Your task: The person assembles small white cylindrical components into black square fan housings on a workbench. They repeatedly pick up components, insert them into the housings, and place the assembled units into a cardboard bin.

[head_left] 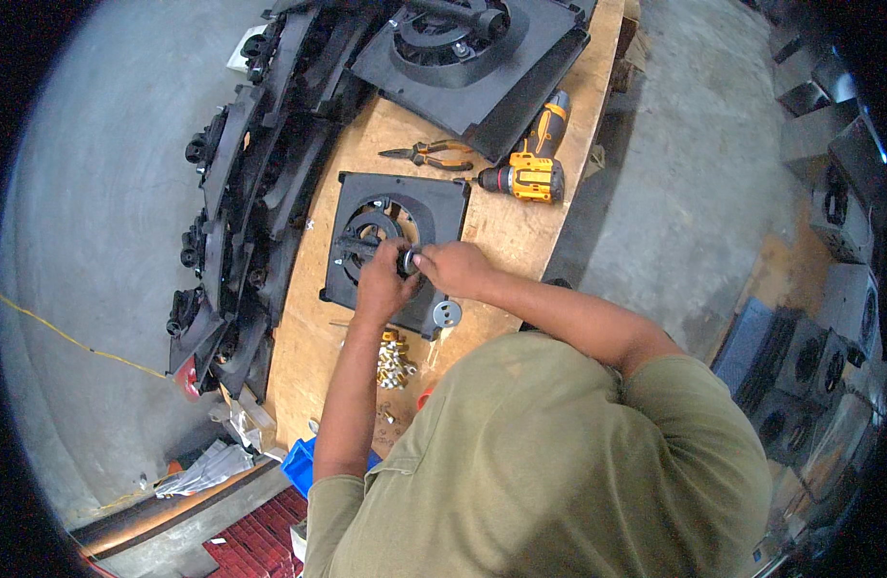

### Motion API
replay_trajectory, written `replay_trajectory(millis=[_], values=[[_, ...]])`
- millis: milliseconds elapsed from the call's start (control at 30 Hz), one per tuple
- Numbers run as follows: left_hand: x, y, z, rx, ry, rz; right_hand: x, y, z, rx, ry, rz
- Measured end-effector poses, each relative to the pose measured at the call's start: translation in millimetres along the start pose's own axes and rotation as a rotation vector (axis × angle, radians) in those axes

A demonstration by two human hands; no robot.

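Observation:
A square black plastic panel with a round opening lies on the wooden workbench, and a ring-shaped black part sits in that opening. Over the panel, my left hand and my right hand meet, their fingers closed on a small round dark part with a shiny rim. Its exact kind cannot be made out. A flat grey metal disc with holes rests by the panel's near right corner. Beyond the panel lie pliers with orange and black handles and a yellow and black cordless drill.
Another black panel with a round housing covers the bench's far end. Stacked black panels line the left side. Small white and yellow pieces are heaped near my left forearm, and a blue bin stands at the near edge.

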State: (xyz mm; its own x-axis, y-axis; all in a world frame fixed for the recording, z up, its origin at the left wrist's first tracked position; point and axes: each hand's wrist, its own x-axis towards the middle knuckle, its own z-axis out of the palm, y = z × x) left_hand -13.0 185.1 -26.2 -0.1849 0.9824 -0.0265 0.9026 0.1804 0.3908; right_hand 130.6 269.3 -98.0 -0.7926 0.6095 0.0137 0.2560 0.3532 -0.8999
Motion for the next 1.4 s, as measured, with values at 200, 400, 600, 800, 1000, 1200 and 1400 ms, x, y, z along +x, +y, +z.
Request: replay_trajectory(millis=[200,400,600,800,1000,1200,1400], values=[[-0.1,1.4,-0.5,-0.026,-0.007,-0.036,0.8,2.9,-2.2,0.074,-0.007,0.104],[-0.1,5.2,-2.8,0.011,-0.021,-0.07,2.1,5.4,6.8,0.188,-0.073,0.207],[-0.4,5.9,-2.8,-0.002,0.029,0.0,-0.2,5.5,6.0,0.007,0.159,0.007],[0.0,3.3,-0.4,-0.03,0.022,-0.037,11.8,-1.5,-6.7,0.401,-0.257,0.336],[-1.4,-1.0,2.0,0.01,0.031,0.002,0.3,-2.6,-5.5,-0.253,0.06,-0.138],[-1.3,-2.6,1.8,-0.02,0.045,0.037,2.9,-5.0,-6.4,0.389,-0.301,0.32],[-0.3,-2.5,2.1,-0.015,0.013,0.004,-2.4,-8.8,-2.5,-0.288,0.046,-0.078]])
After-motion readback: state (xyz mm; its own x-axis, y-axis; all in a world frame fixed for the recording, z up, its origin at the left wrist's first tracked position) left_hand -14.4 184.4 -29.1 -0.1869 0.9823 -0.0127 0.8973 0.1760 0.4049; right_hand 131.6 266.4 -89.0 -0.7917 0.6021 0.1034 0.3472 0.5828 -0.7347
